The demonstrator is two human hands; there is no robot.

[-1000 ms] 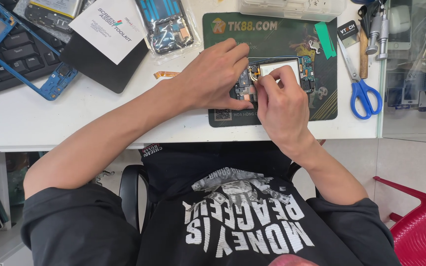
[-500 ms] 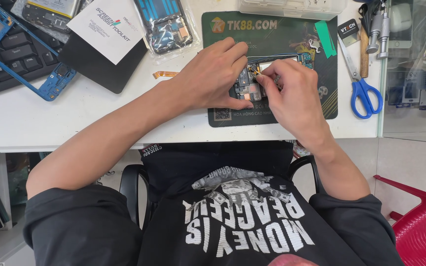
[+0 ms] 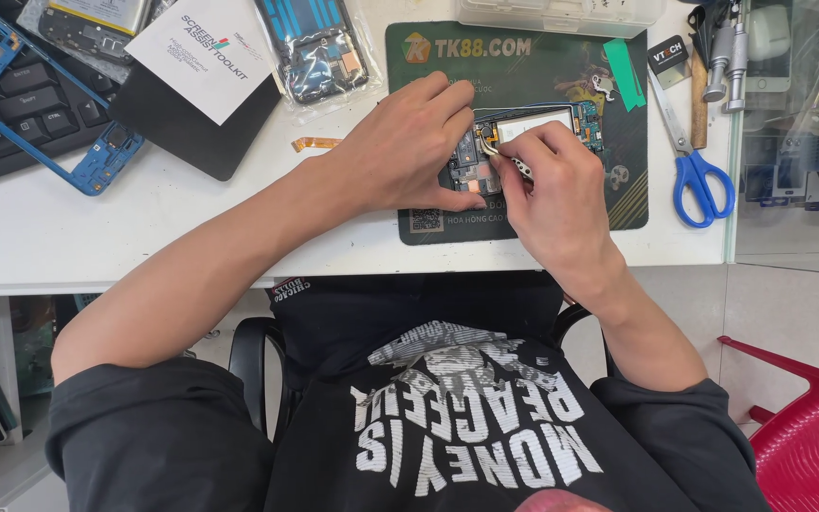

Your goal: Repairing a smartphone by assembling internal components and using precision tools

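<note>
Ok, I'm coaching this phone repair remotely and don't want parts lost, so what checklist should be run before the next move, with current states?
1. Opened phone lies on the green mat: ok.
2. Left hand steadies the phone's end: ok.
3. Right hand fingers pinch a small metal part over the board: ok.
4. Part fully freed from the phone: cannot tell, fingers hide it.
5. Blue scissors lie apart from the hands: ok.
6. Loose screws accounted for: cannot tell.

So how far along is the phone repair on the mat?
Done: the opened phone has its back off, boards exposed. In hand: the left hand steadies it on the green mat while the right hand pinches a small metal part. Left: it remains uncovered.
</note>
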